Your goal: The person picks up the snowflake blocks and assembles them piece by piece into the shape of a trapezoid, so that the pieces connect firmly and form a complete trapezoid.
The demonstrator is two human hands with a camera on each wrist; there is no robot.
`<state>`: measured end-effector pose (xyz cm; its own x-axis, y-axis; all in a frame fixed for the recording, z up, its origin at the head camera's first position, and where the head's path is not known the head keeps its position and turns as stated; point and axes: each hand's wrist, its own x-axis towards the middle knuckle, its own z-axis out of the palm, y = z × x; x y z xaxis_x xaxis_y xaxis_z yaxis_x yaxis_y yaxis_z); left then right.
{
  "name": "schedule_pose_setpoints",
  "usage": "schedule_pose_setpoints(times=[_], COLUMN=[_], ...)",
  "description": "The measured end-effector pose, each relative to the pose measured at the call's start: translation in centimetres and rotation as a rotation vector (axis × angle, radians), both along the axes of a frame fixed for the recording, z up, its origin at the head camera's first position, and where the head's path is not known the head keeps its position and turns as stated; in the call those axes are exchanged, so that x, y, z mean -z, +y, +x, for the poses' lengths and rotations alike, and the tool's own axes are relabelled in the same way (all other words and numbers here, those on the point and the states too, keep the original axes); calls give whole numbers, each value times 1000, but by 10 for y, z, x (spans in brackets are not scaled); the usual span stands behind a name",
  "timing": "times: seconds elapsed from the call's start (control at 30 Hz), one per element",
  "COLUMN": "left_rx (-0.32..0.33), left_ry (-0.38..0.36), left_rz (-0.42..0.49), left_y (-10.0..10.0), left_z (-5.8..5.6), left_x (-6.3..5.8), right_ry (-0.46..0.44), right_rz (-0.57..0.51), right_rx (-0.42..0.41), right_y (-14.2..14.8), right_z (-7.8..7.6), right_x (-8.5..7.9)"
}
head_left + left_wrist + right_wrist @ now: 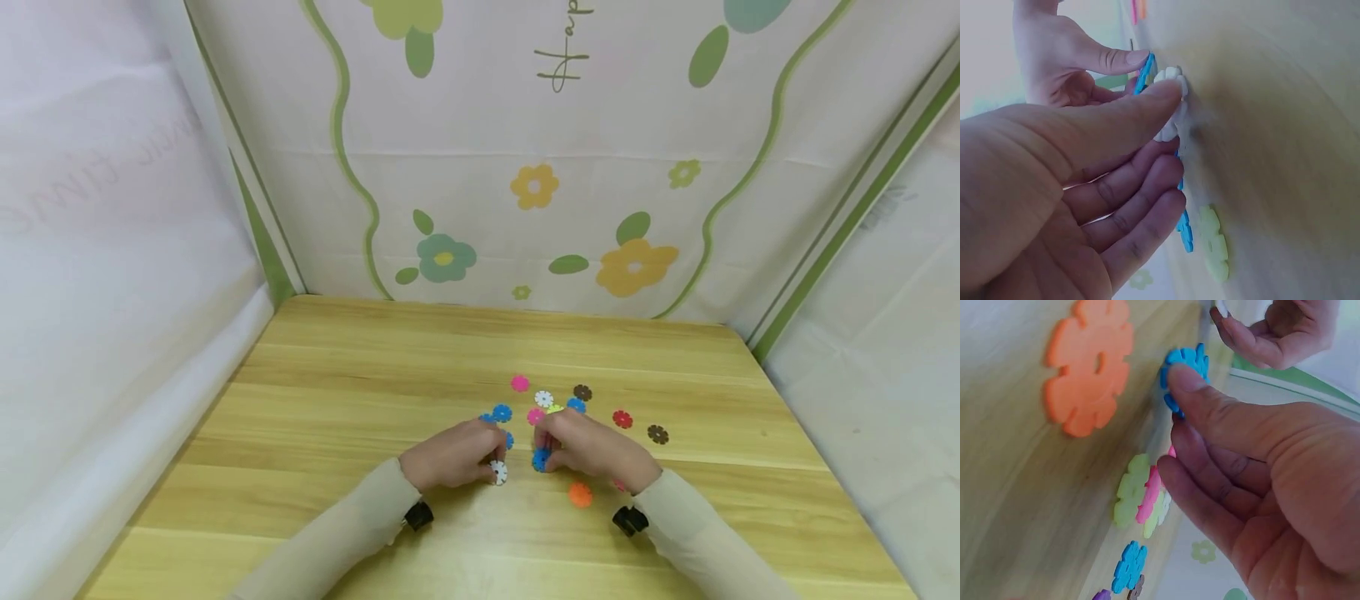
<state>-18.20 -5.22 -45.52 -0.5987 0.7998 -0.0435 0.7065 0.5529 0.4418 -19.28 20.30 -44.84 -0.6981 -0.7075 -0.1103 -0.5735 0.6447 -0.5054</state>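
Between thumb and fingers, my left hand (459, 454) pinches a white notched disc (498, 473), held just above the wooden table. A short way to the right, my right hand (592, 446) pinches a blue notched disc (541, 460); the left wrist view shows its edge (1145, 74) under the right thumb. The two discs face each other across a gap and do not touch. Blue discs (502, 412) lie just beyond the left fingers, partly covered by them. An orange disc (580, 494) lies flat below the right hand.
More notched discs are scattered beyond the hands: pink (520, 383), white (543, 399), brown (582, 392), and red (622, 419). The wooden table (315, 375) ends at a flowered cloth wall (465, 200) at the back, with cloth sides left and right.
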Motion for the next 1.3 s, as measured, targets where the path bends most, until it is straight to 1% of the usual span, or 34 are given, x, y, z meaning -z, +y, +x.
schedule_pose_setpoints(times=[0.1,0.23,0.33,0.4,0.5,0.67,0.73,0.83,0.93,1.03,1.17,1.3], left_rx=[-37,-81,-100,-108,-132,-195,-224,-251,-260,-258,-251,-245], left_ry=[-66,-146,-199,-229,-257,-300,-338,-408,-470,-504,-512,-509], left_rz=[63,170,230,267,310,370,397,444,489,519,532,524], left_y=[-2,-9,-15,-19,-23,-30,-32,-34,-35,-36,-35,-33], left_z=[0,-3,-6,-8,-10,-12,-12,-11,-11,-11,-11,-9], left_x=[1,0,0,0,-1,-2,-2,-4,-4,-4,-3,-5], right_ry=[-20,3,23,38,34,12,30,84,145,192,230,245], right_rz=[-58,-126,-180,-215,-278,-399,-442,-506,-562,-600,-635,-667], right_rx=[10,36,62,75,102,130,138,144,137,120,94,71], right_y=[0,3,5,5,4,1,-1,-5,-9,-12,-15,-17], right_z=[-2,-5,-6,-7,-9,-8,-7,-5,-4,-3,-2,-2], right_x=[-1,-3,-4,-5,-4,-3,-2,0,1,1,3,5])
